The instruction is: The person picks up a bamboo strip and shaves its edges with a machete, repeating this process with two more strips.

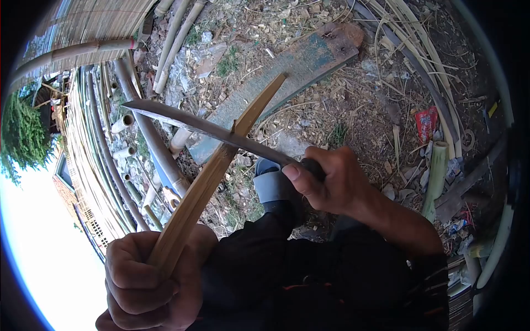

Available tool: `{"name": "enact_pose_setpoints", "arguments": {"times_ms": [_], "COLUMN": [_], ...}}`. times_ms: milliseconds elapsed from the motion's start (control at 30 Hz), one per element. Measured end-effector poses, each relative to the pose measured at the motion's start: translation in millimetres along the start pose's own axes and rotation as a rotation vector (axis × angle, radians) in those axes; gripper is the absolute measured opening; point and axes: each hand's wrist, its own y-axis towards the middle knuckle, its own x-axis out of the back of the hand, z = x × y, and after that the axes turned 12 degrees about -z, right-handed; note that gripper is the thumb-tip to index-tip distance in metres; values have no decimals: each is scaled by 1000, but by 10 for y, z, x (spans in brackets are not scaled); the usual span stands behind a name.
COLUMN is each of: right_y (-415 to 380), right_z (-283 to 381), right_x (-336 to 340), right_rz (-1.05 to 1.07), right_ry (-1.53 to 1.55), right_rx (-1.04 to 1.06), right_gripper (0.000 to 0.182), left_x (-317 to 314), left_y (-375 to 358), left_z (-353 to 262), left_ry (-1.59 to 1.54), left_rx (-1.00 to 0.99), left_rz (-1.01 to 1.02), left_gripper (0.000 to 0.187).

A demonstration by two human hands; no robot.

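My left hand [149, 281] is wrapped round the lower end of a split bamboo strip [190, 207]. The strip slants up and to the right, its far tip over a worn wooden plank [298, 66] with faded green paint. In my right hand [337, 182] is the dark handle of a machete [193, 124]. Its long blade points left and crosses the strip around the middle, touching it where a small raised chip shows. My thumb lies along the handle near the blade. Fingers of the left hand hide the strip's near end.
Bamboo poles [146, 138] lie at the left, beside a slatted bamboo stack [88, 27]. Long thin strips [425, 49] curve along the right. A green bamboo stump [436, 176] and a red wrapper [426, 124] are at right. A sandalled foot [271, 185] stands below the plank among wood shavings.
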Motion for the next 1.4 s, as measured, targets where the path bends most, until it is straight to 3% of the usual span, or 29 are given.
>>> {"name": "enact_pose_setpoints", "arguments": {"times_ms": [67, 100, 133, 167, 200, 233, 300, 367, 433, 500, 567, 633, 700, 733, 767, 833, 900, 1000, 1033, 1100, 1167, 1233, 1300, 1367, 1400], "right_y": [-61, -118, -104, -69, -60, -37, 59, -85, -94, 31, 224, 36, -141, -133, -99, 169, 160, -106, -107, 66, 151, 93, 21, -72, -75], "right_z": [154, 194, 120, -1, -93, -170, -245, -205, -295, -671, -847, -767, -781, -990, -1183, -1482, -1308, -1205, -1357, -1483, -1337, -911, -350, 136, 229], "right_x": [61, 69, 63, 53, 32, 1, -41, -52, -13, -107, -139, -169, -152, -136, -150, -70, 22, -33, -49, 9, 103, 152, 214, 242, 252], "right_rz": [-28, -70, -72, -97, -128, -133, -31, -55, -152, -180, -14, -70, -215, -195, -187, -66, -47, -198, -197, -161, -108, -126, -77, -31, -26], "right_ry": [-15, -31, -32, -13, 5, -5, -222, -168, -23, -73, -321, -250, -191, -248, -246, -515, -524, -318, -324, -472, -470, -270, -117, 8, 6], "right_rx": [135, 248, 237, 372, 505, 503, 21, 6, 508, 483, -181, -148, 215, 219, 202, -443, -367, -20, -23, -377, -403, -422, -245, 143, 142], "right_gripper": [55, 55, 55, 54, 54, 54, 55, 57, 58, 58, 59, 58, 58, 58, 58, 58, 61, 70, 70, 68, 68, 65, 62, 59, 59], "left_x": [20, 54, 104, 136, 73, 47, 31, 78, 126, 137, 120, 160, 217, 234, 242, 211, 195, 244, 257, 208, 204, 264, 334, 207, 212], "left_y": [-46, -57, -70, -86, -137, -116, -55, -14, -34, 2, 36, 78, 76, 85, 91, 115, 134, 209, 226, 227, 267, 281, 252, 59, 58], "left_z": [0, 10, 10, -17, 10, -10, -21, 9, -48, -25, 17, 30, 23, 5, -27, 6, 40, 41, 31, 66, 83, 77, 134, 218, 219], "left_ry": [27, 20, -63, -137, -196, -207, -36, -104, -72, -164, 88, 75, -92, -119, -111, 61, -24, -75, -55, -67, -58, -316, -619, -813, -810], "left_rx": [-20, -2, 3, 7, -57, -53, 30, 77, 64, 136, -27, 9, 103, 135, 152, 28, 76, 167, 190, 182, 149, 305, 337, 394, 394], "left_rz": [-91, -82, 24, 123, 34, 29, -79, -37, -15, 63, -21, -45, 51, 98, 95, 38, 83, 129, 143, 161, 194, 339, 447, 372, 367], "left_gripper": [34, 34, 34, 34, 31, 31, 28, 26, 25, 25, 24, 24, 24, 23, 23, 24, 25, 28, 31, 33, 35, 37, 41, 40, 40]}}
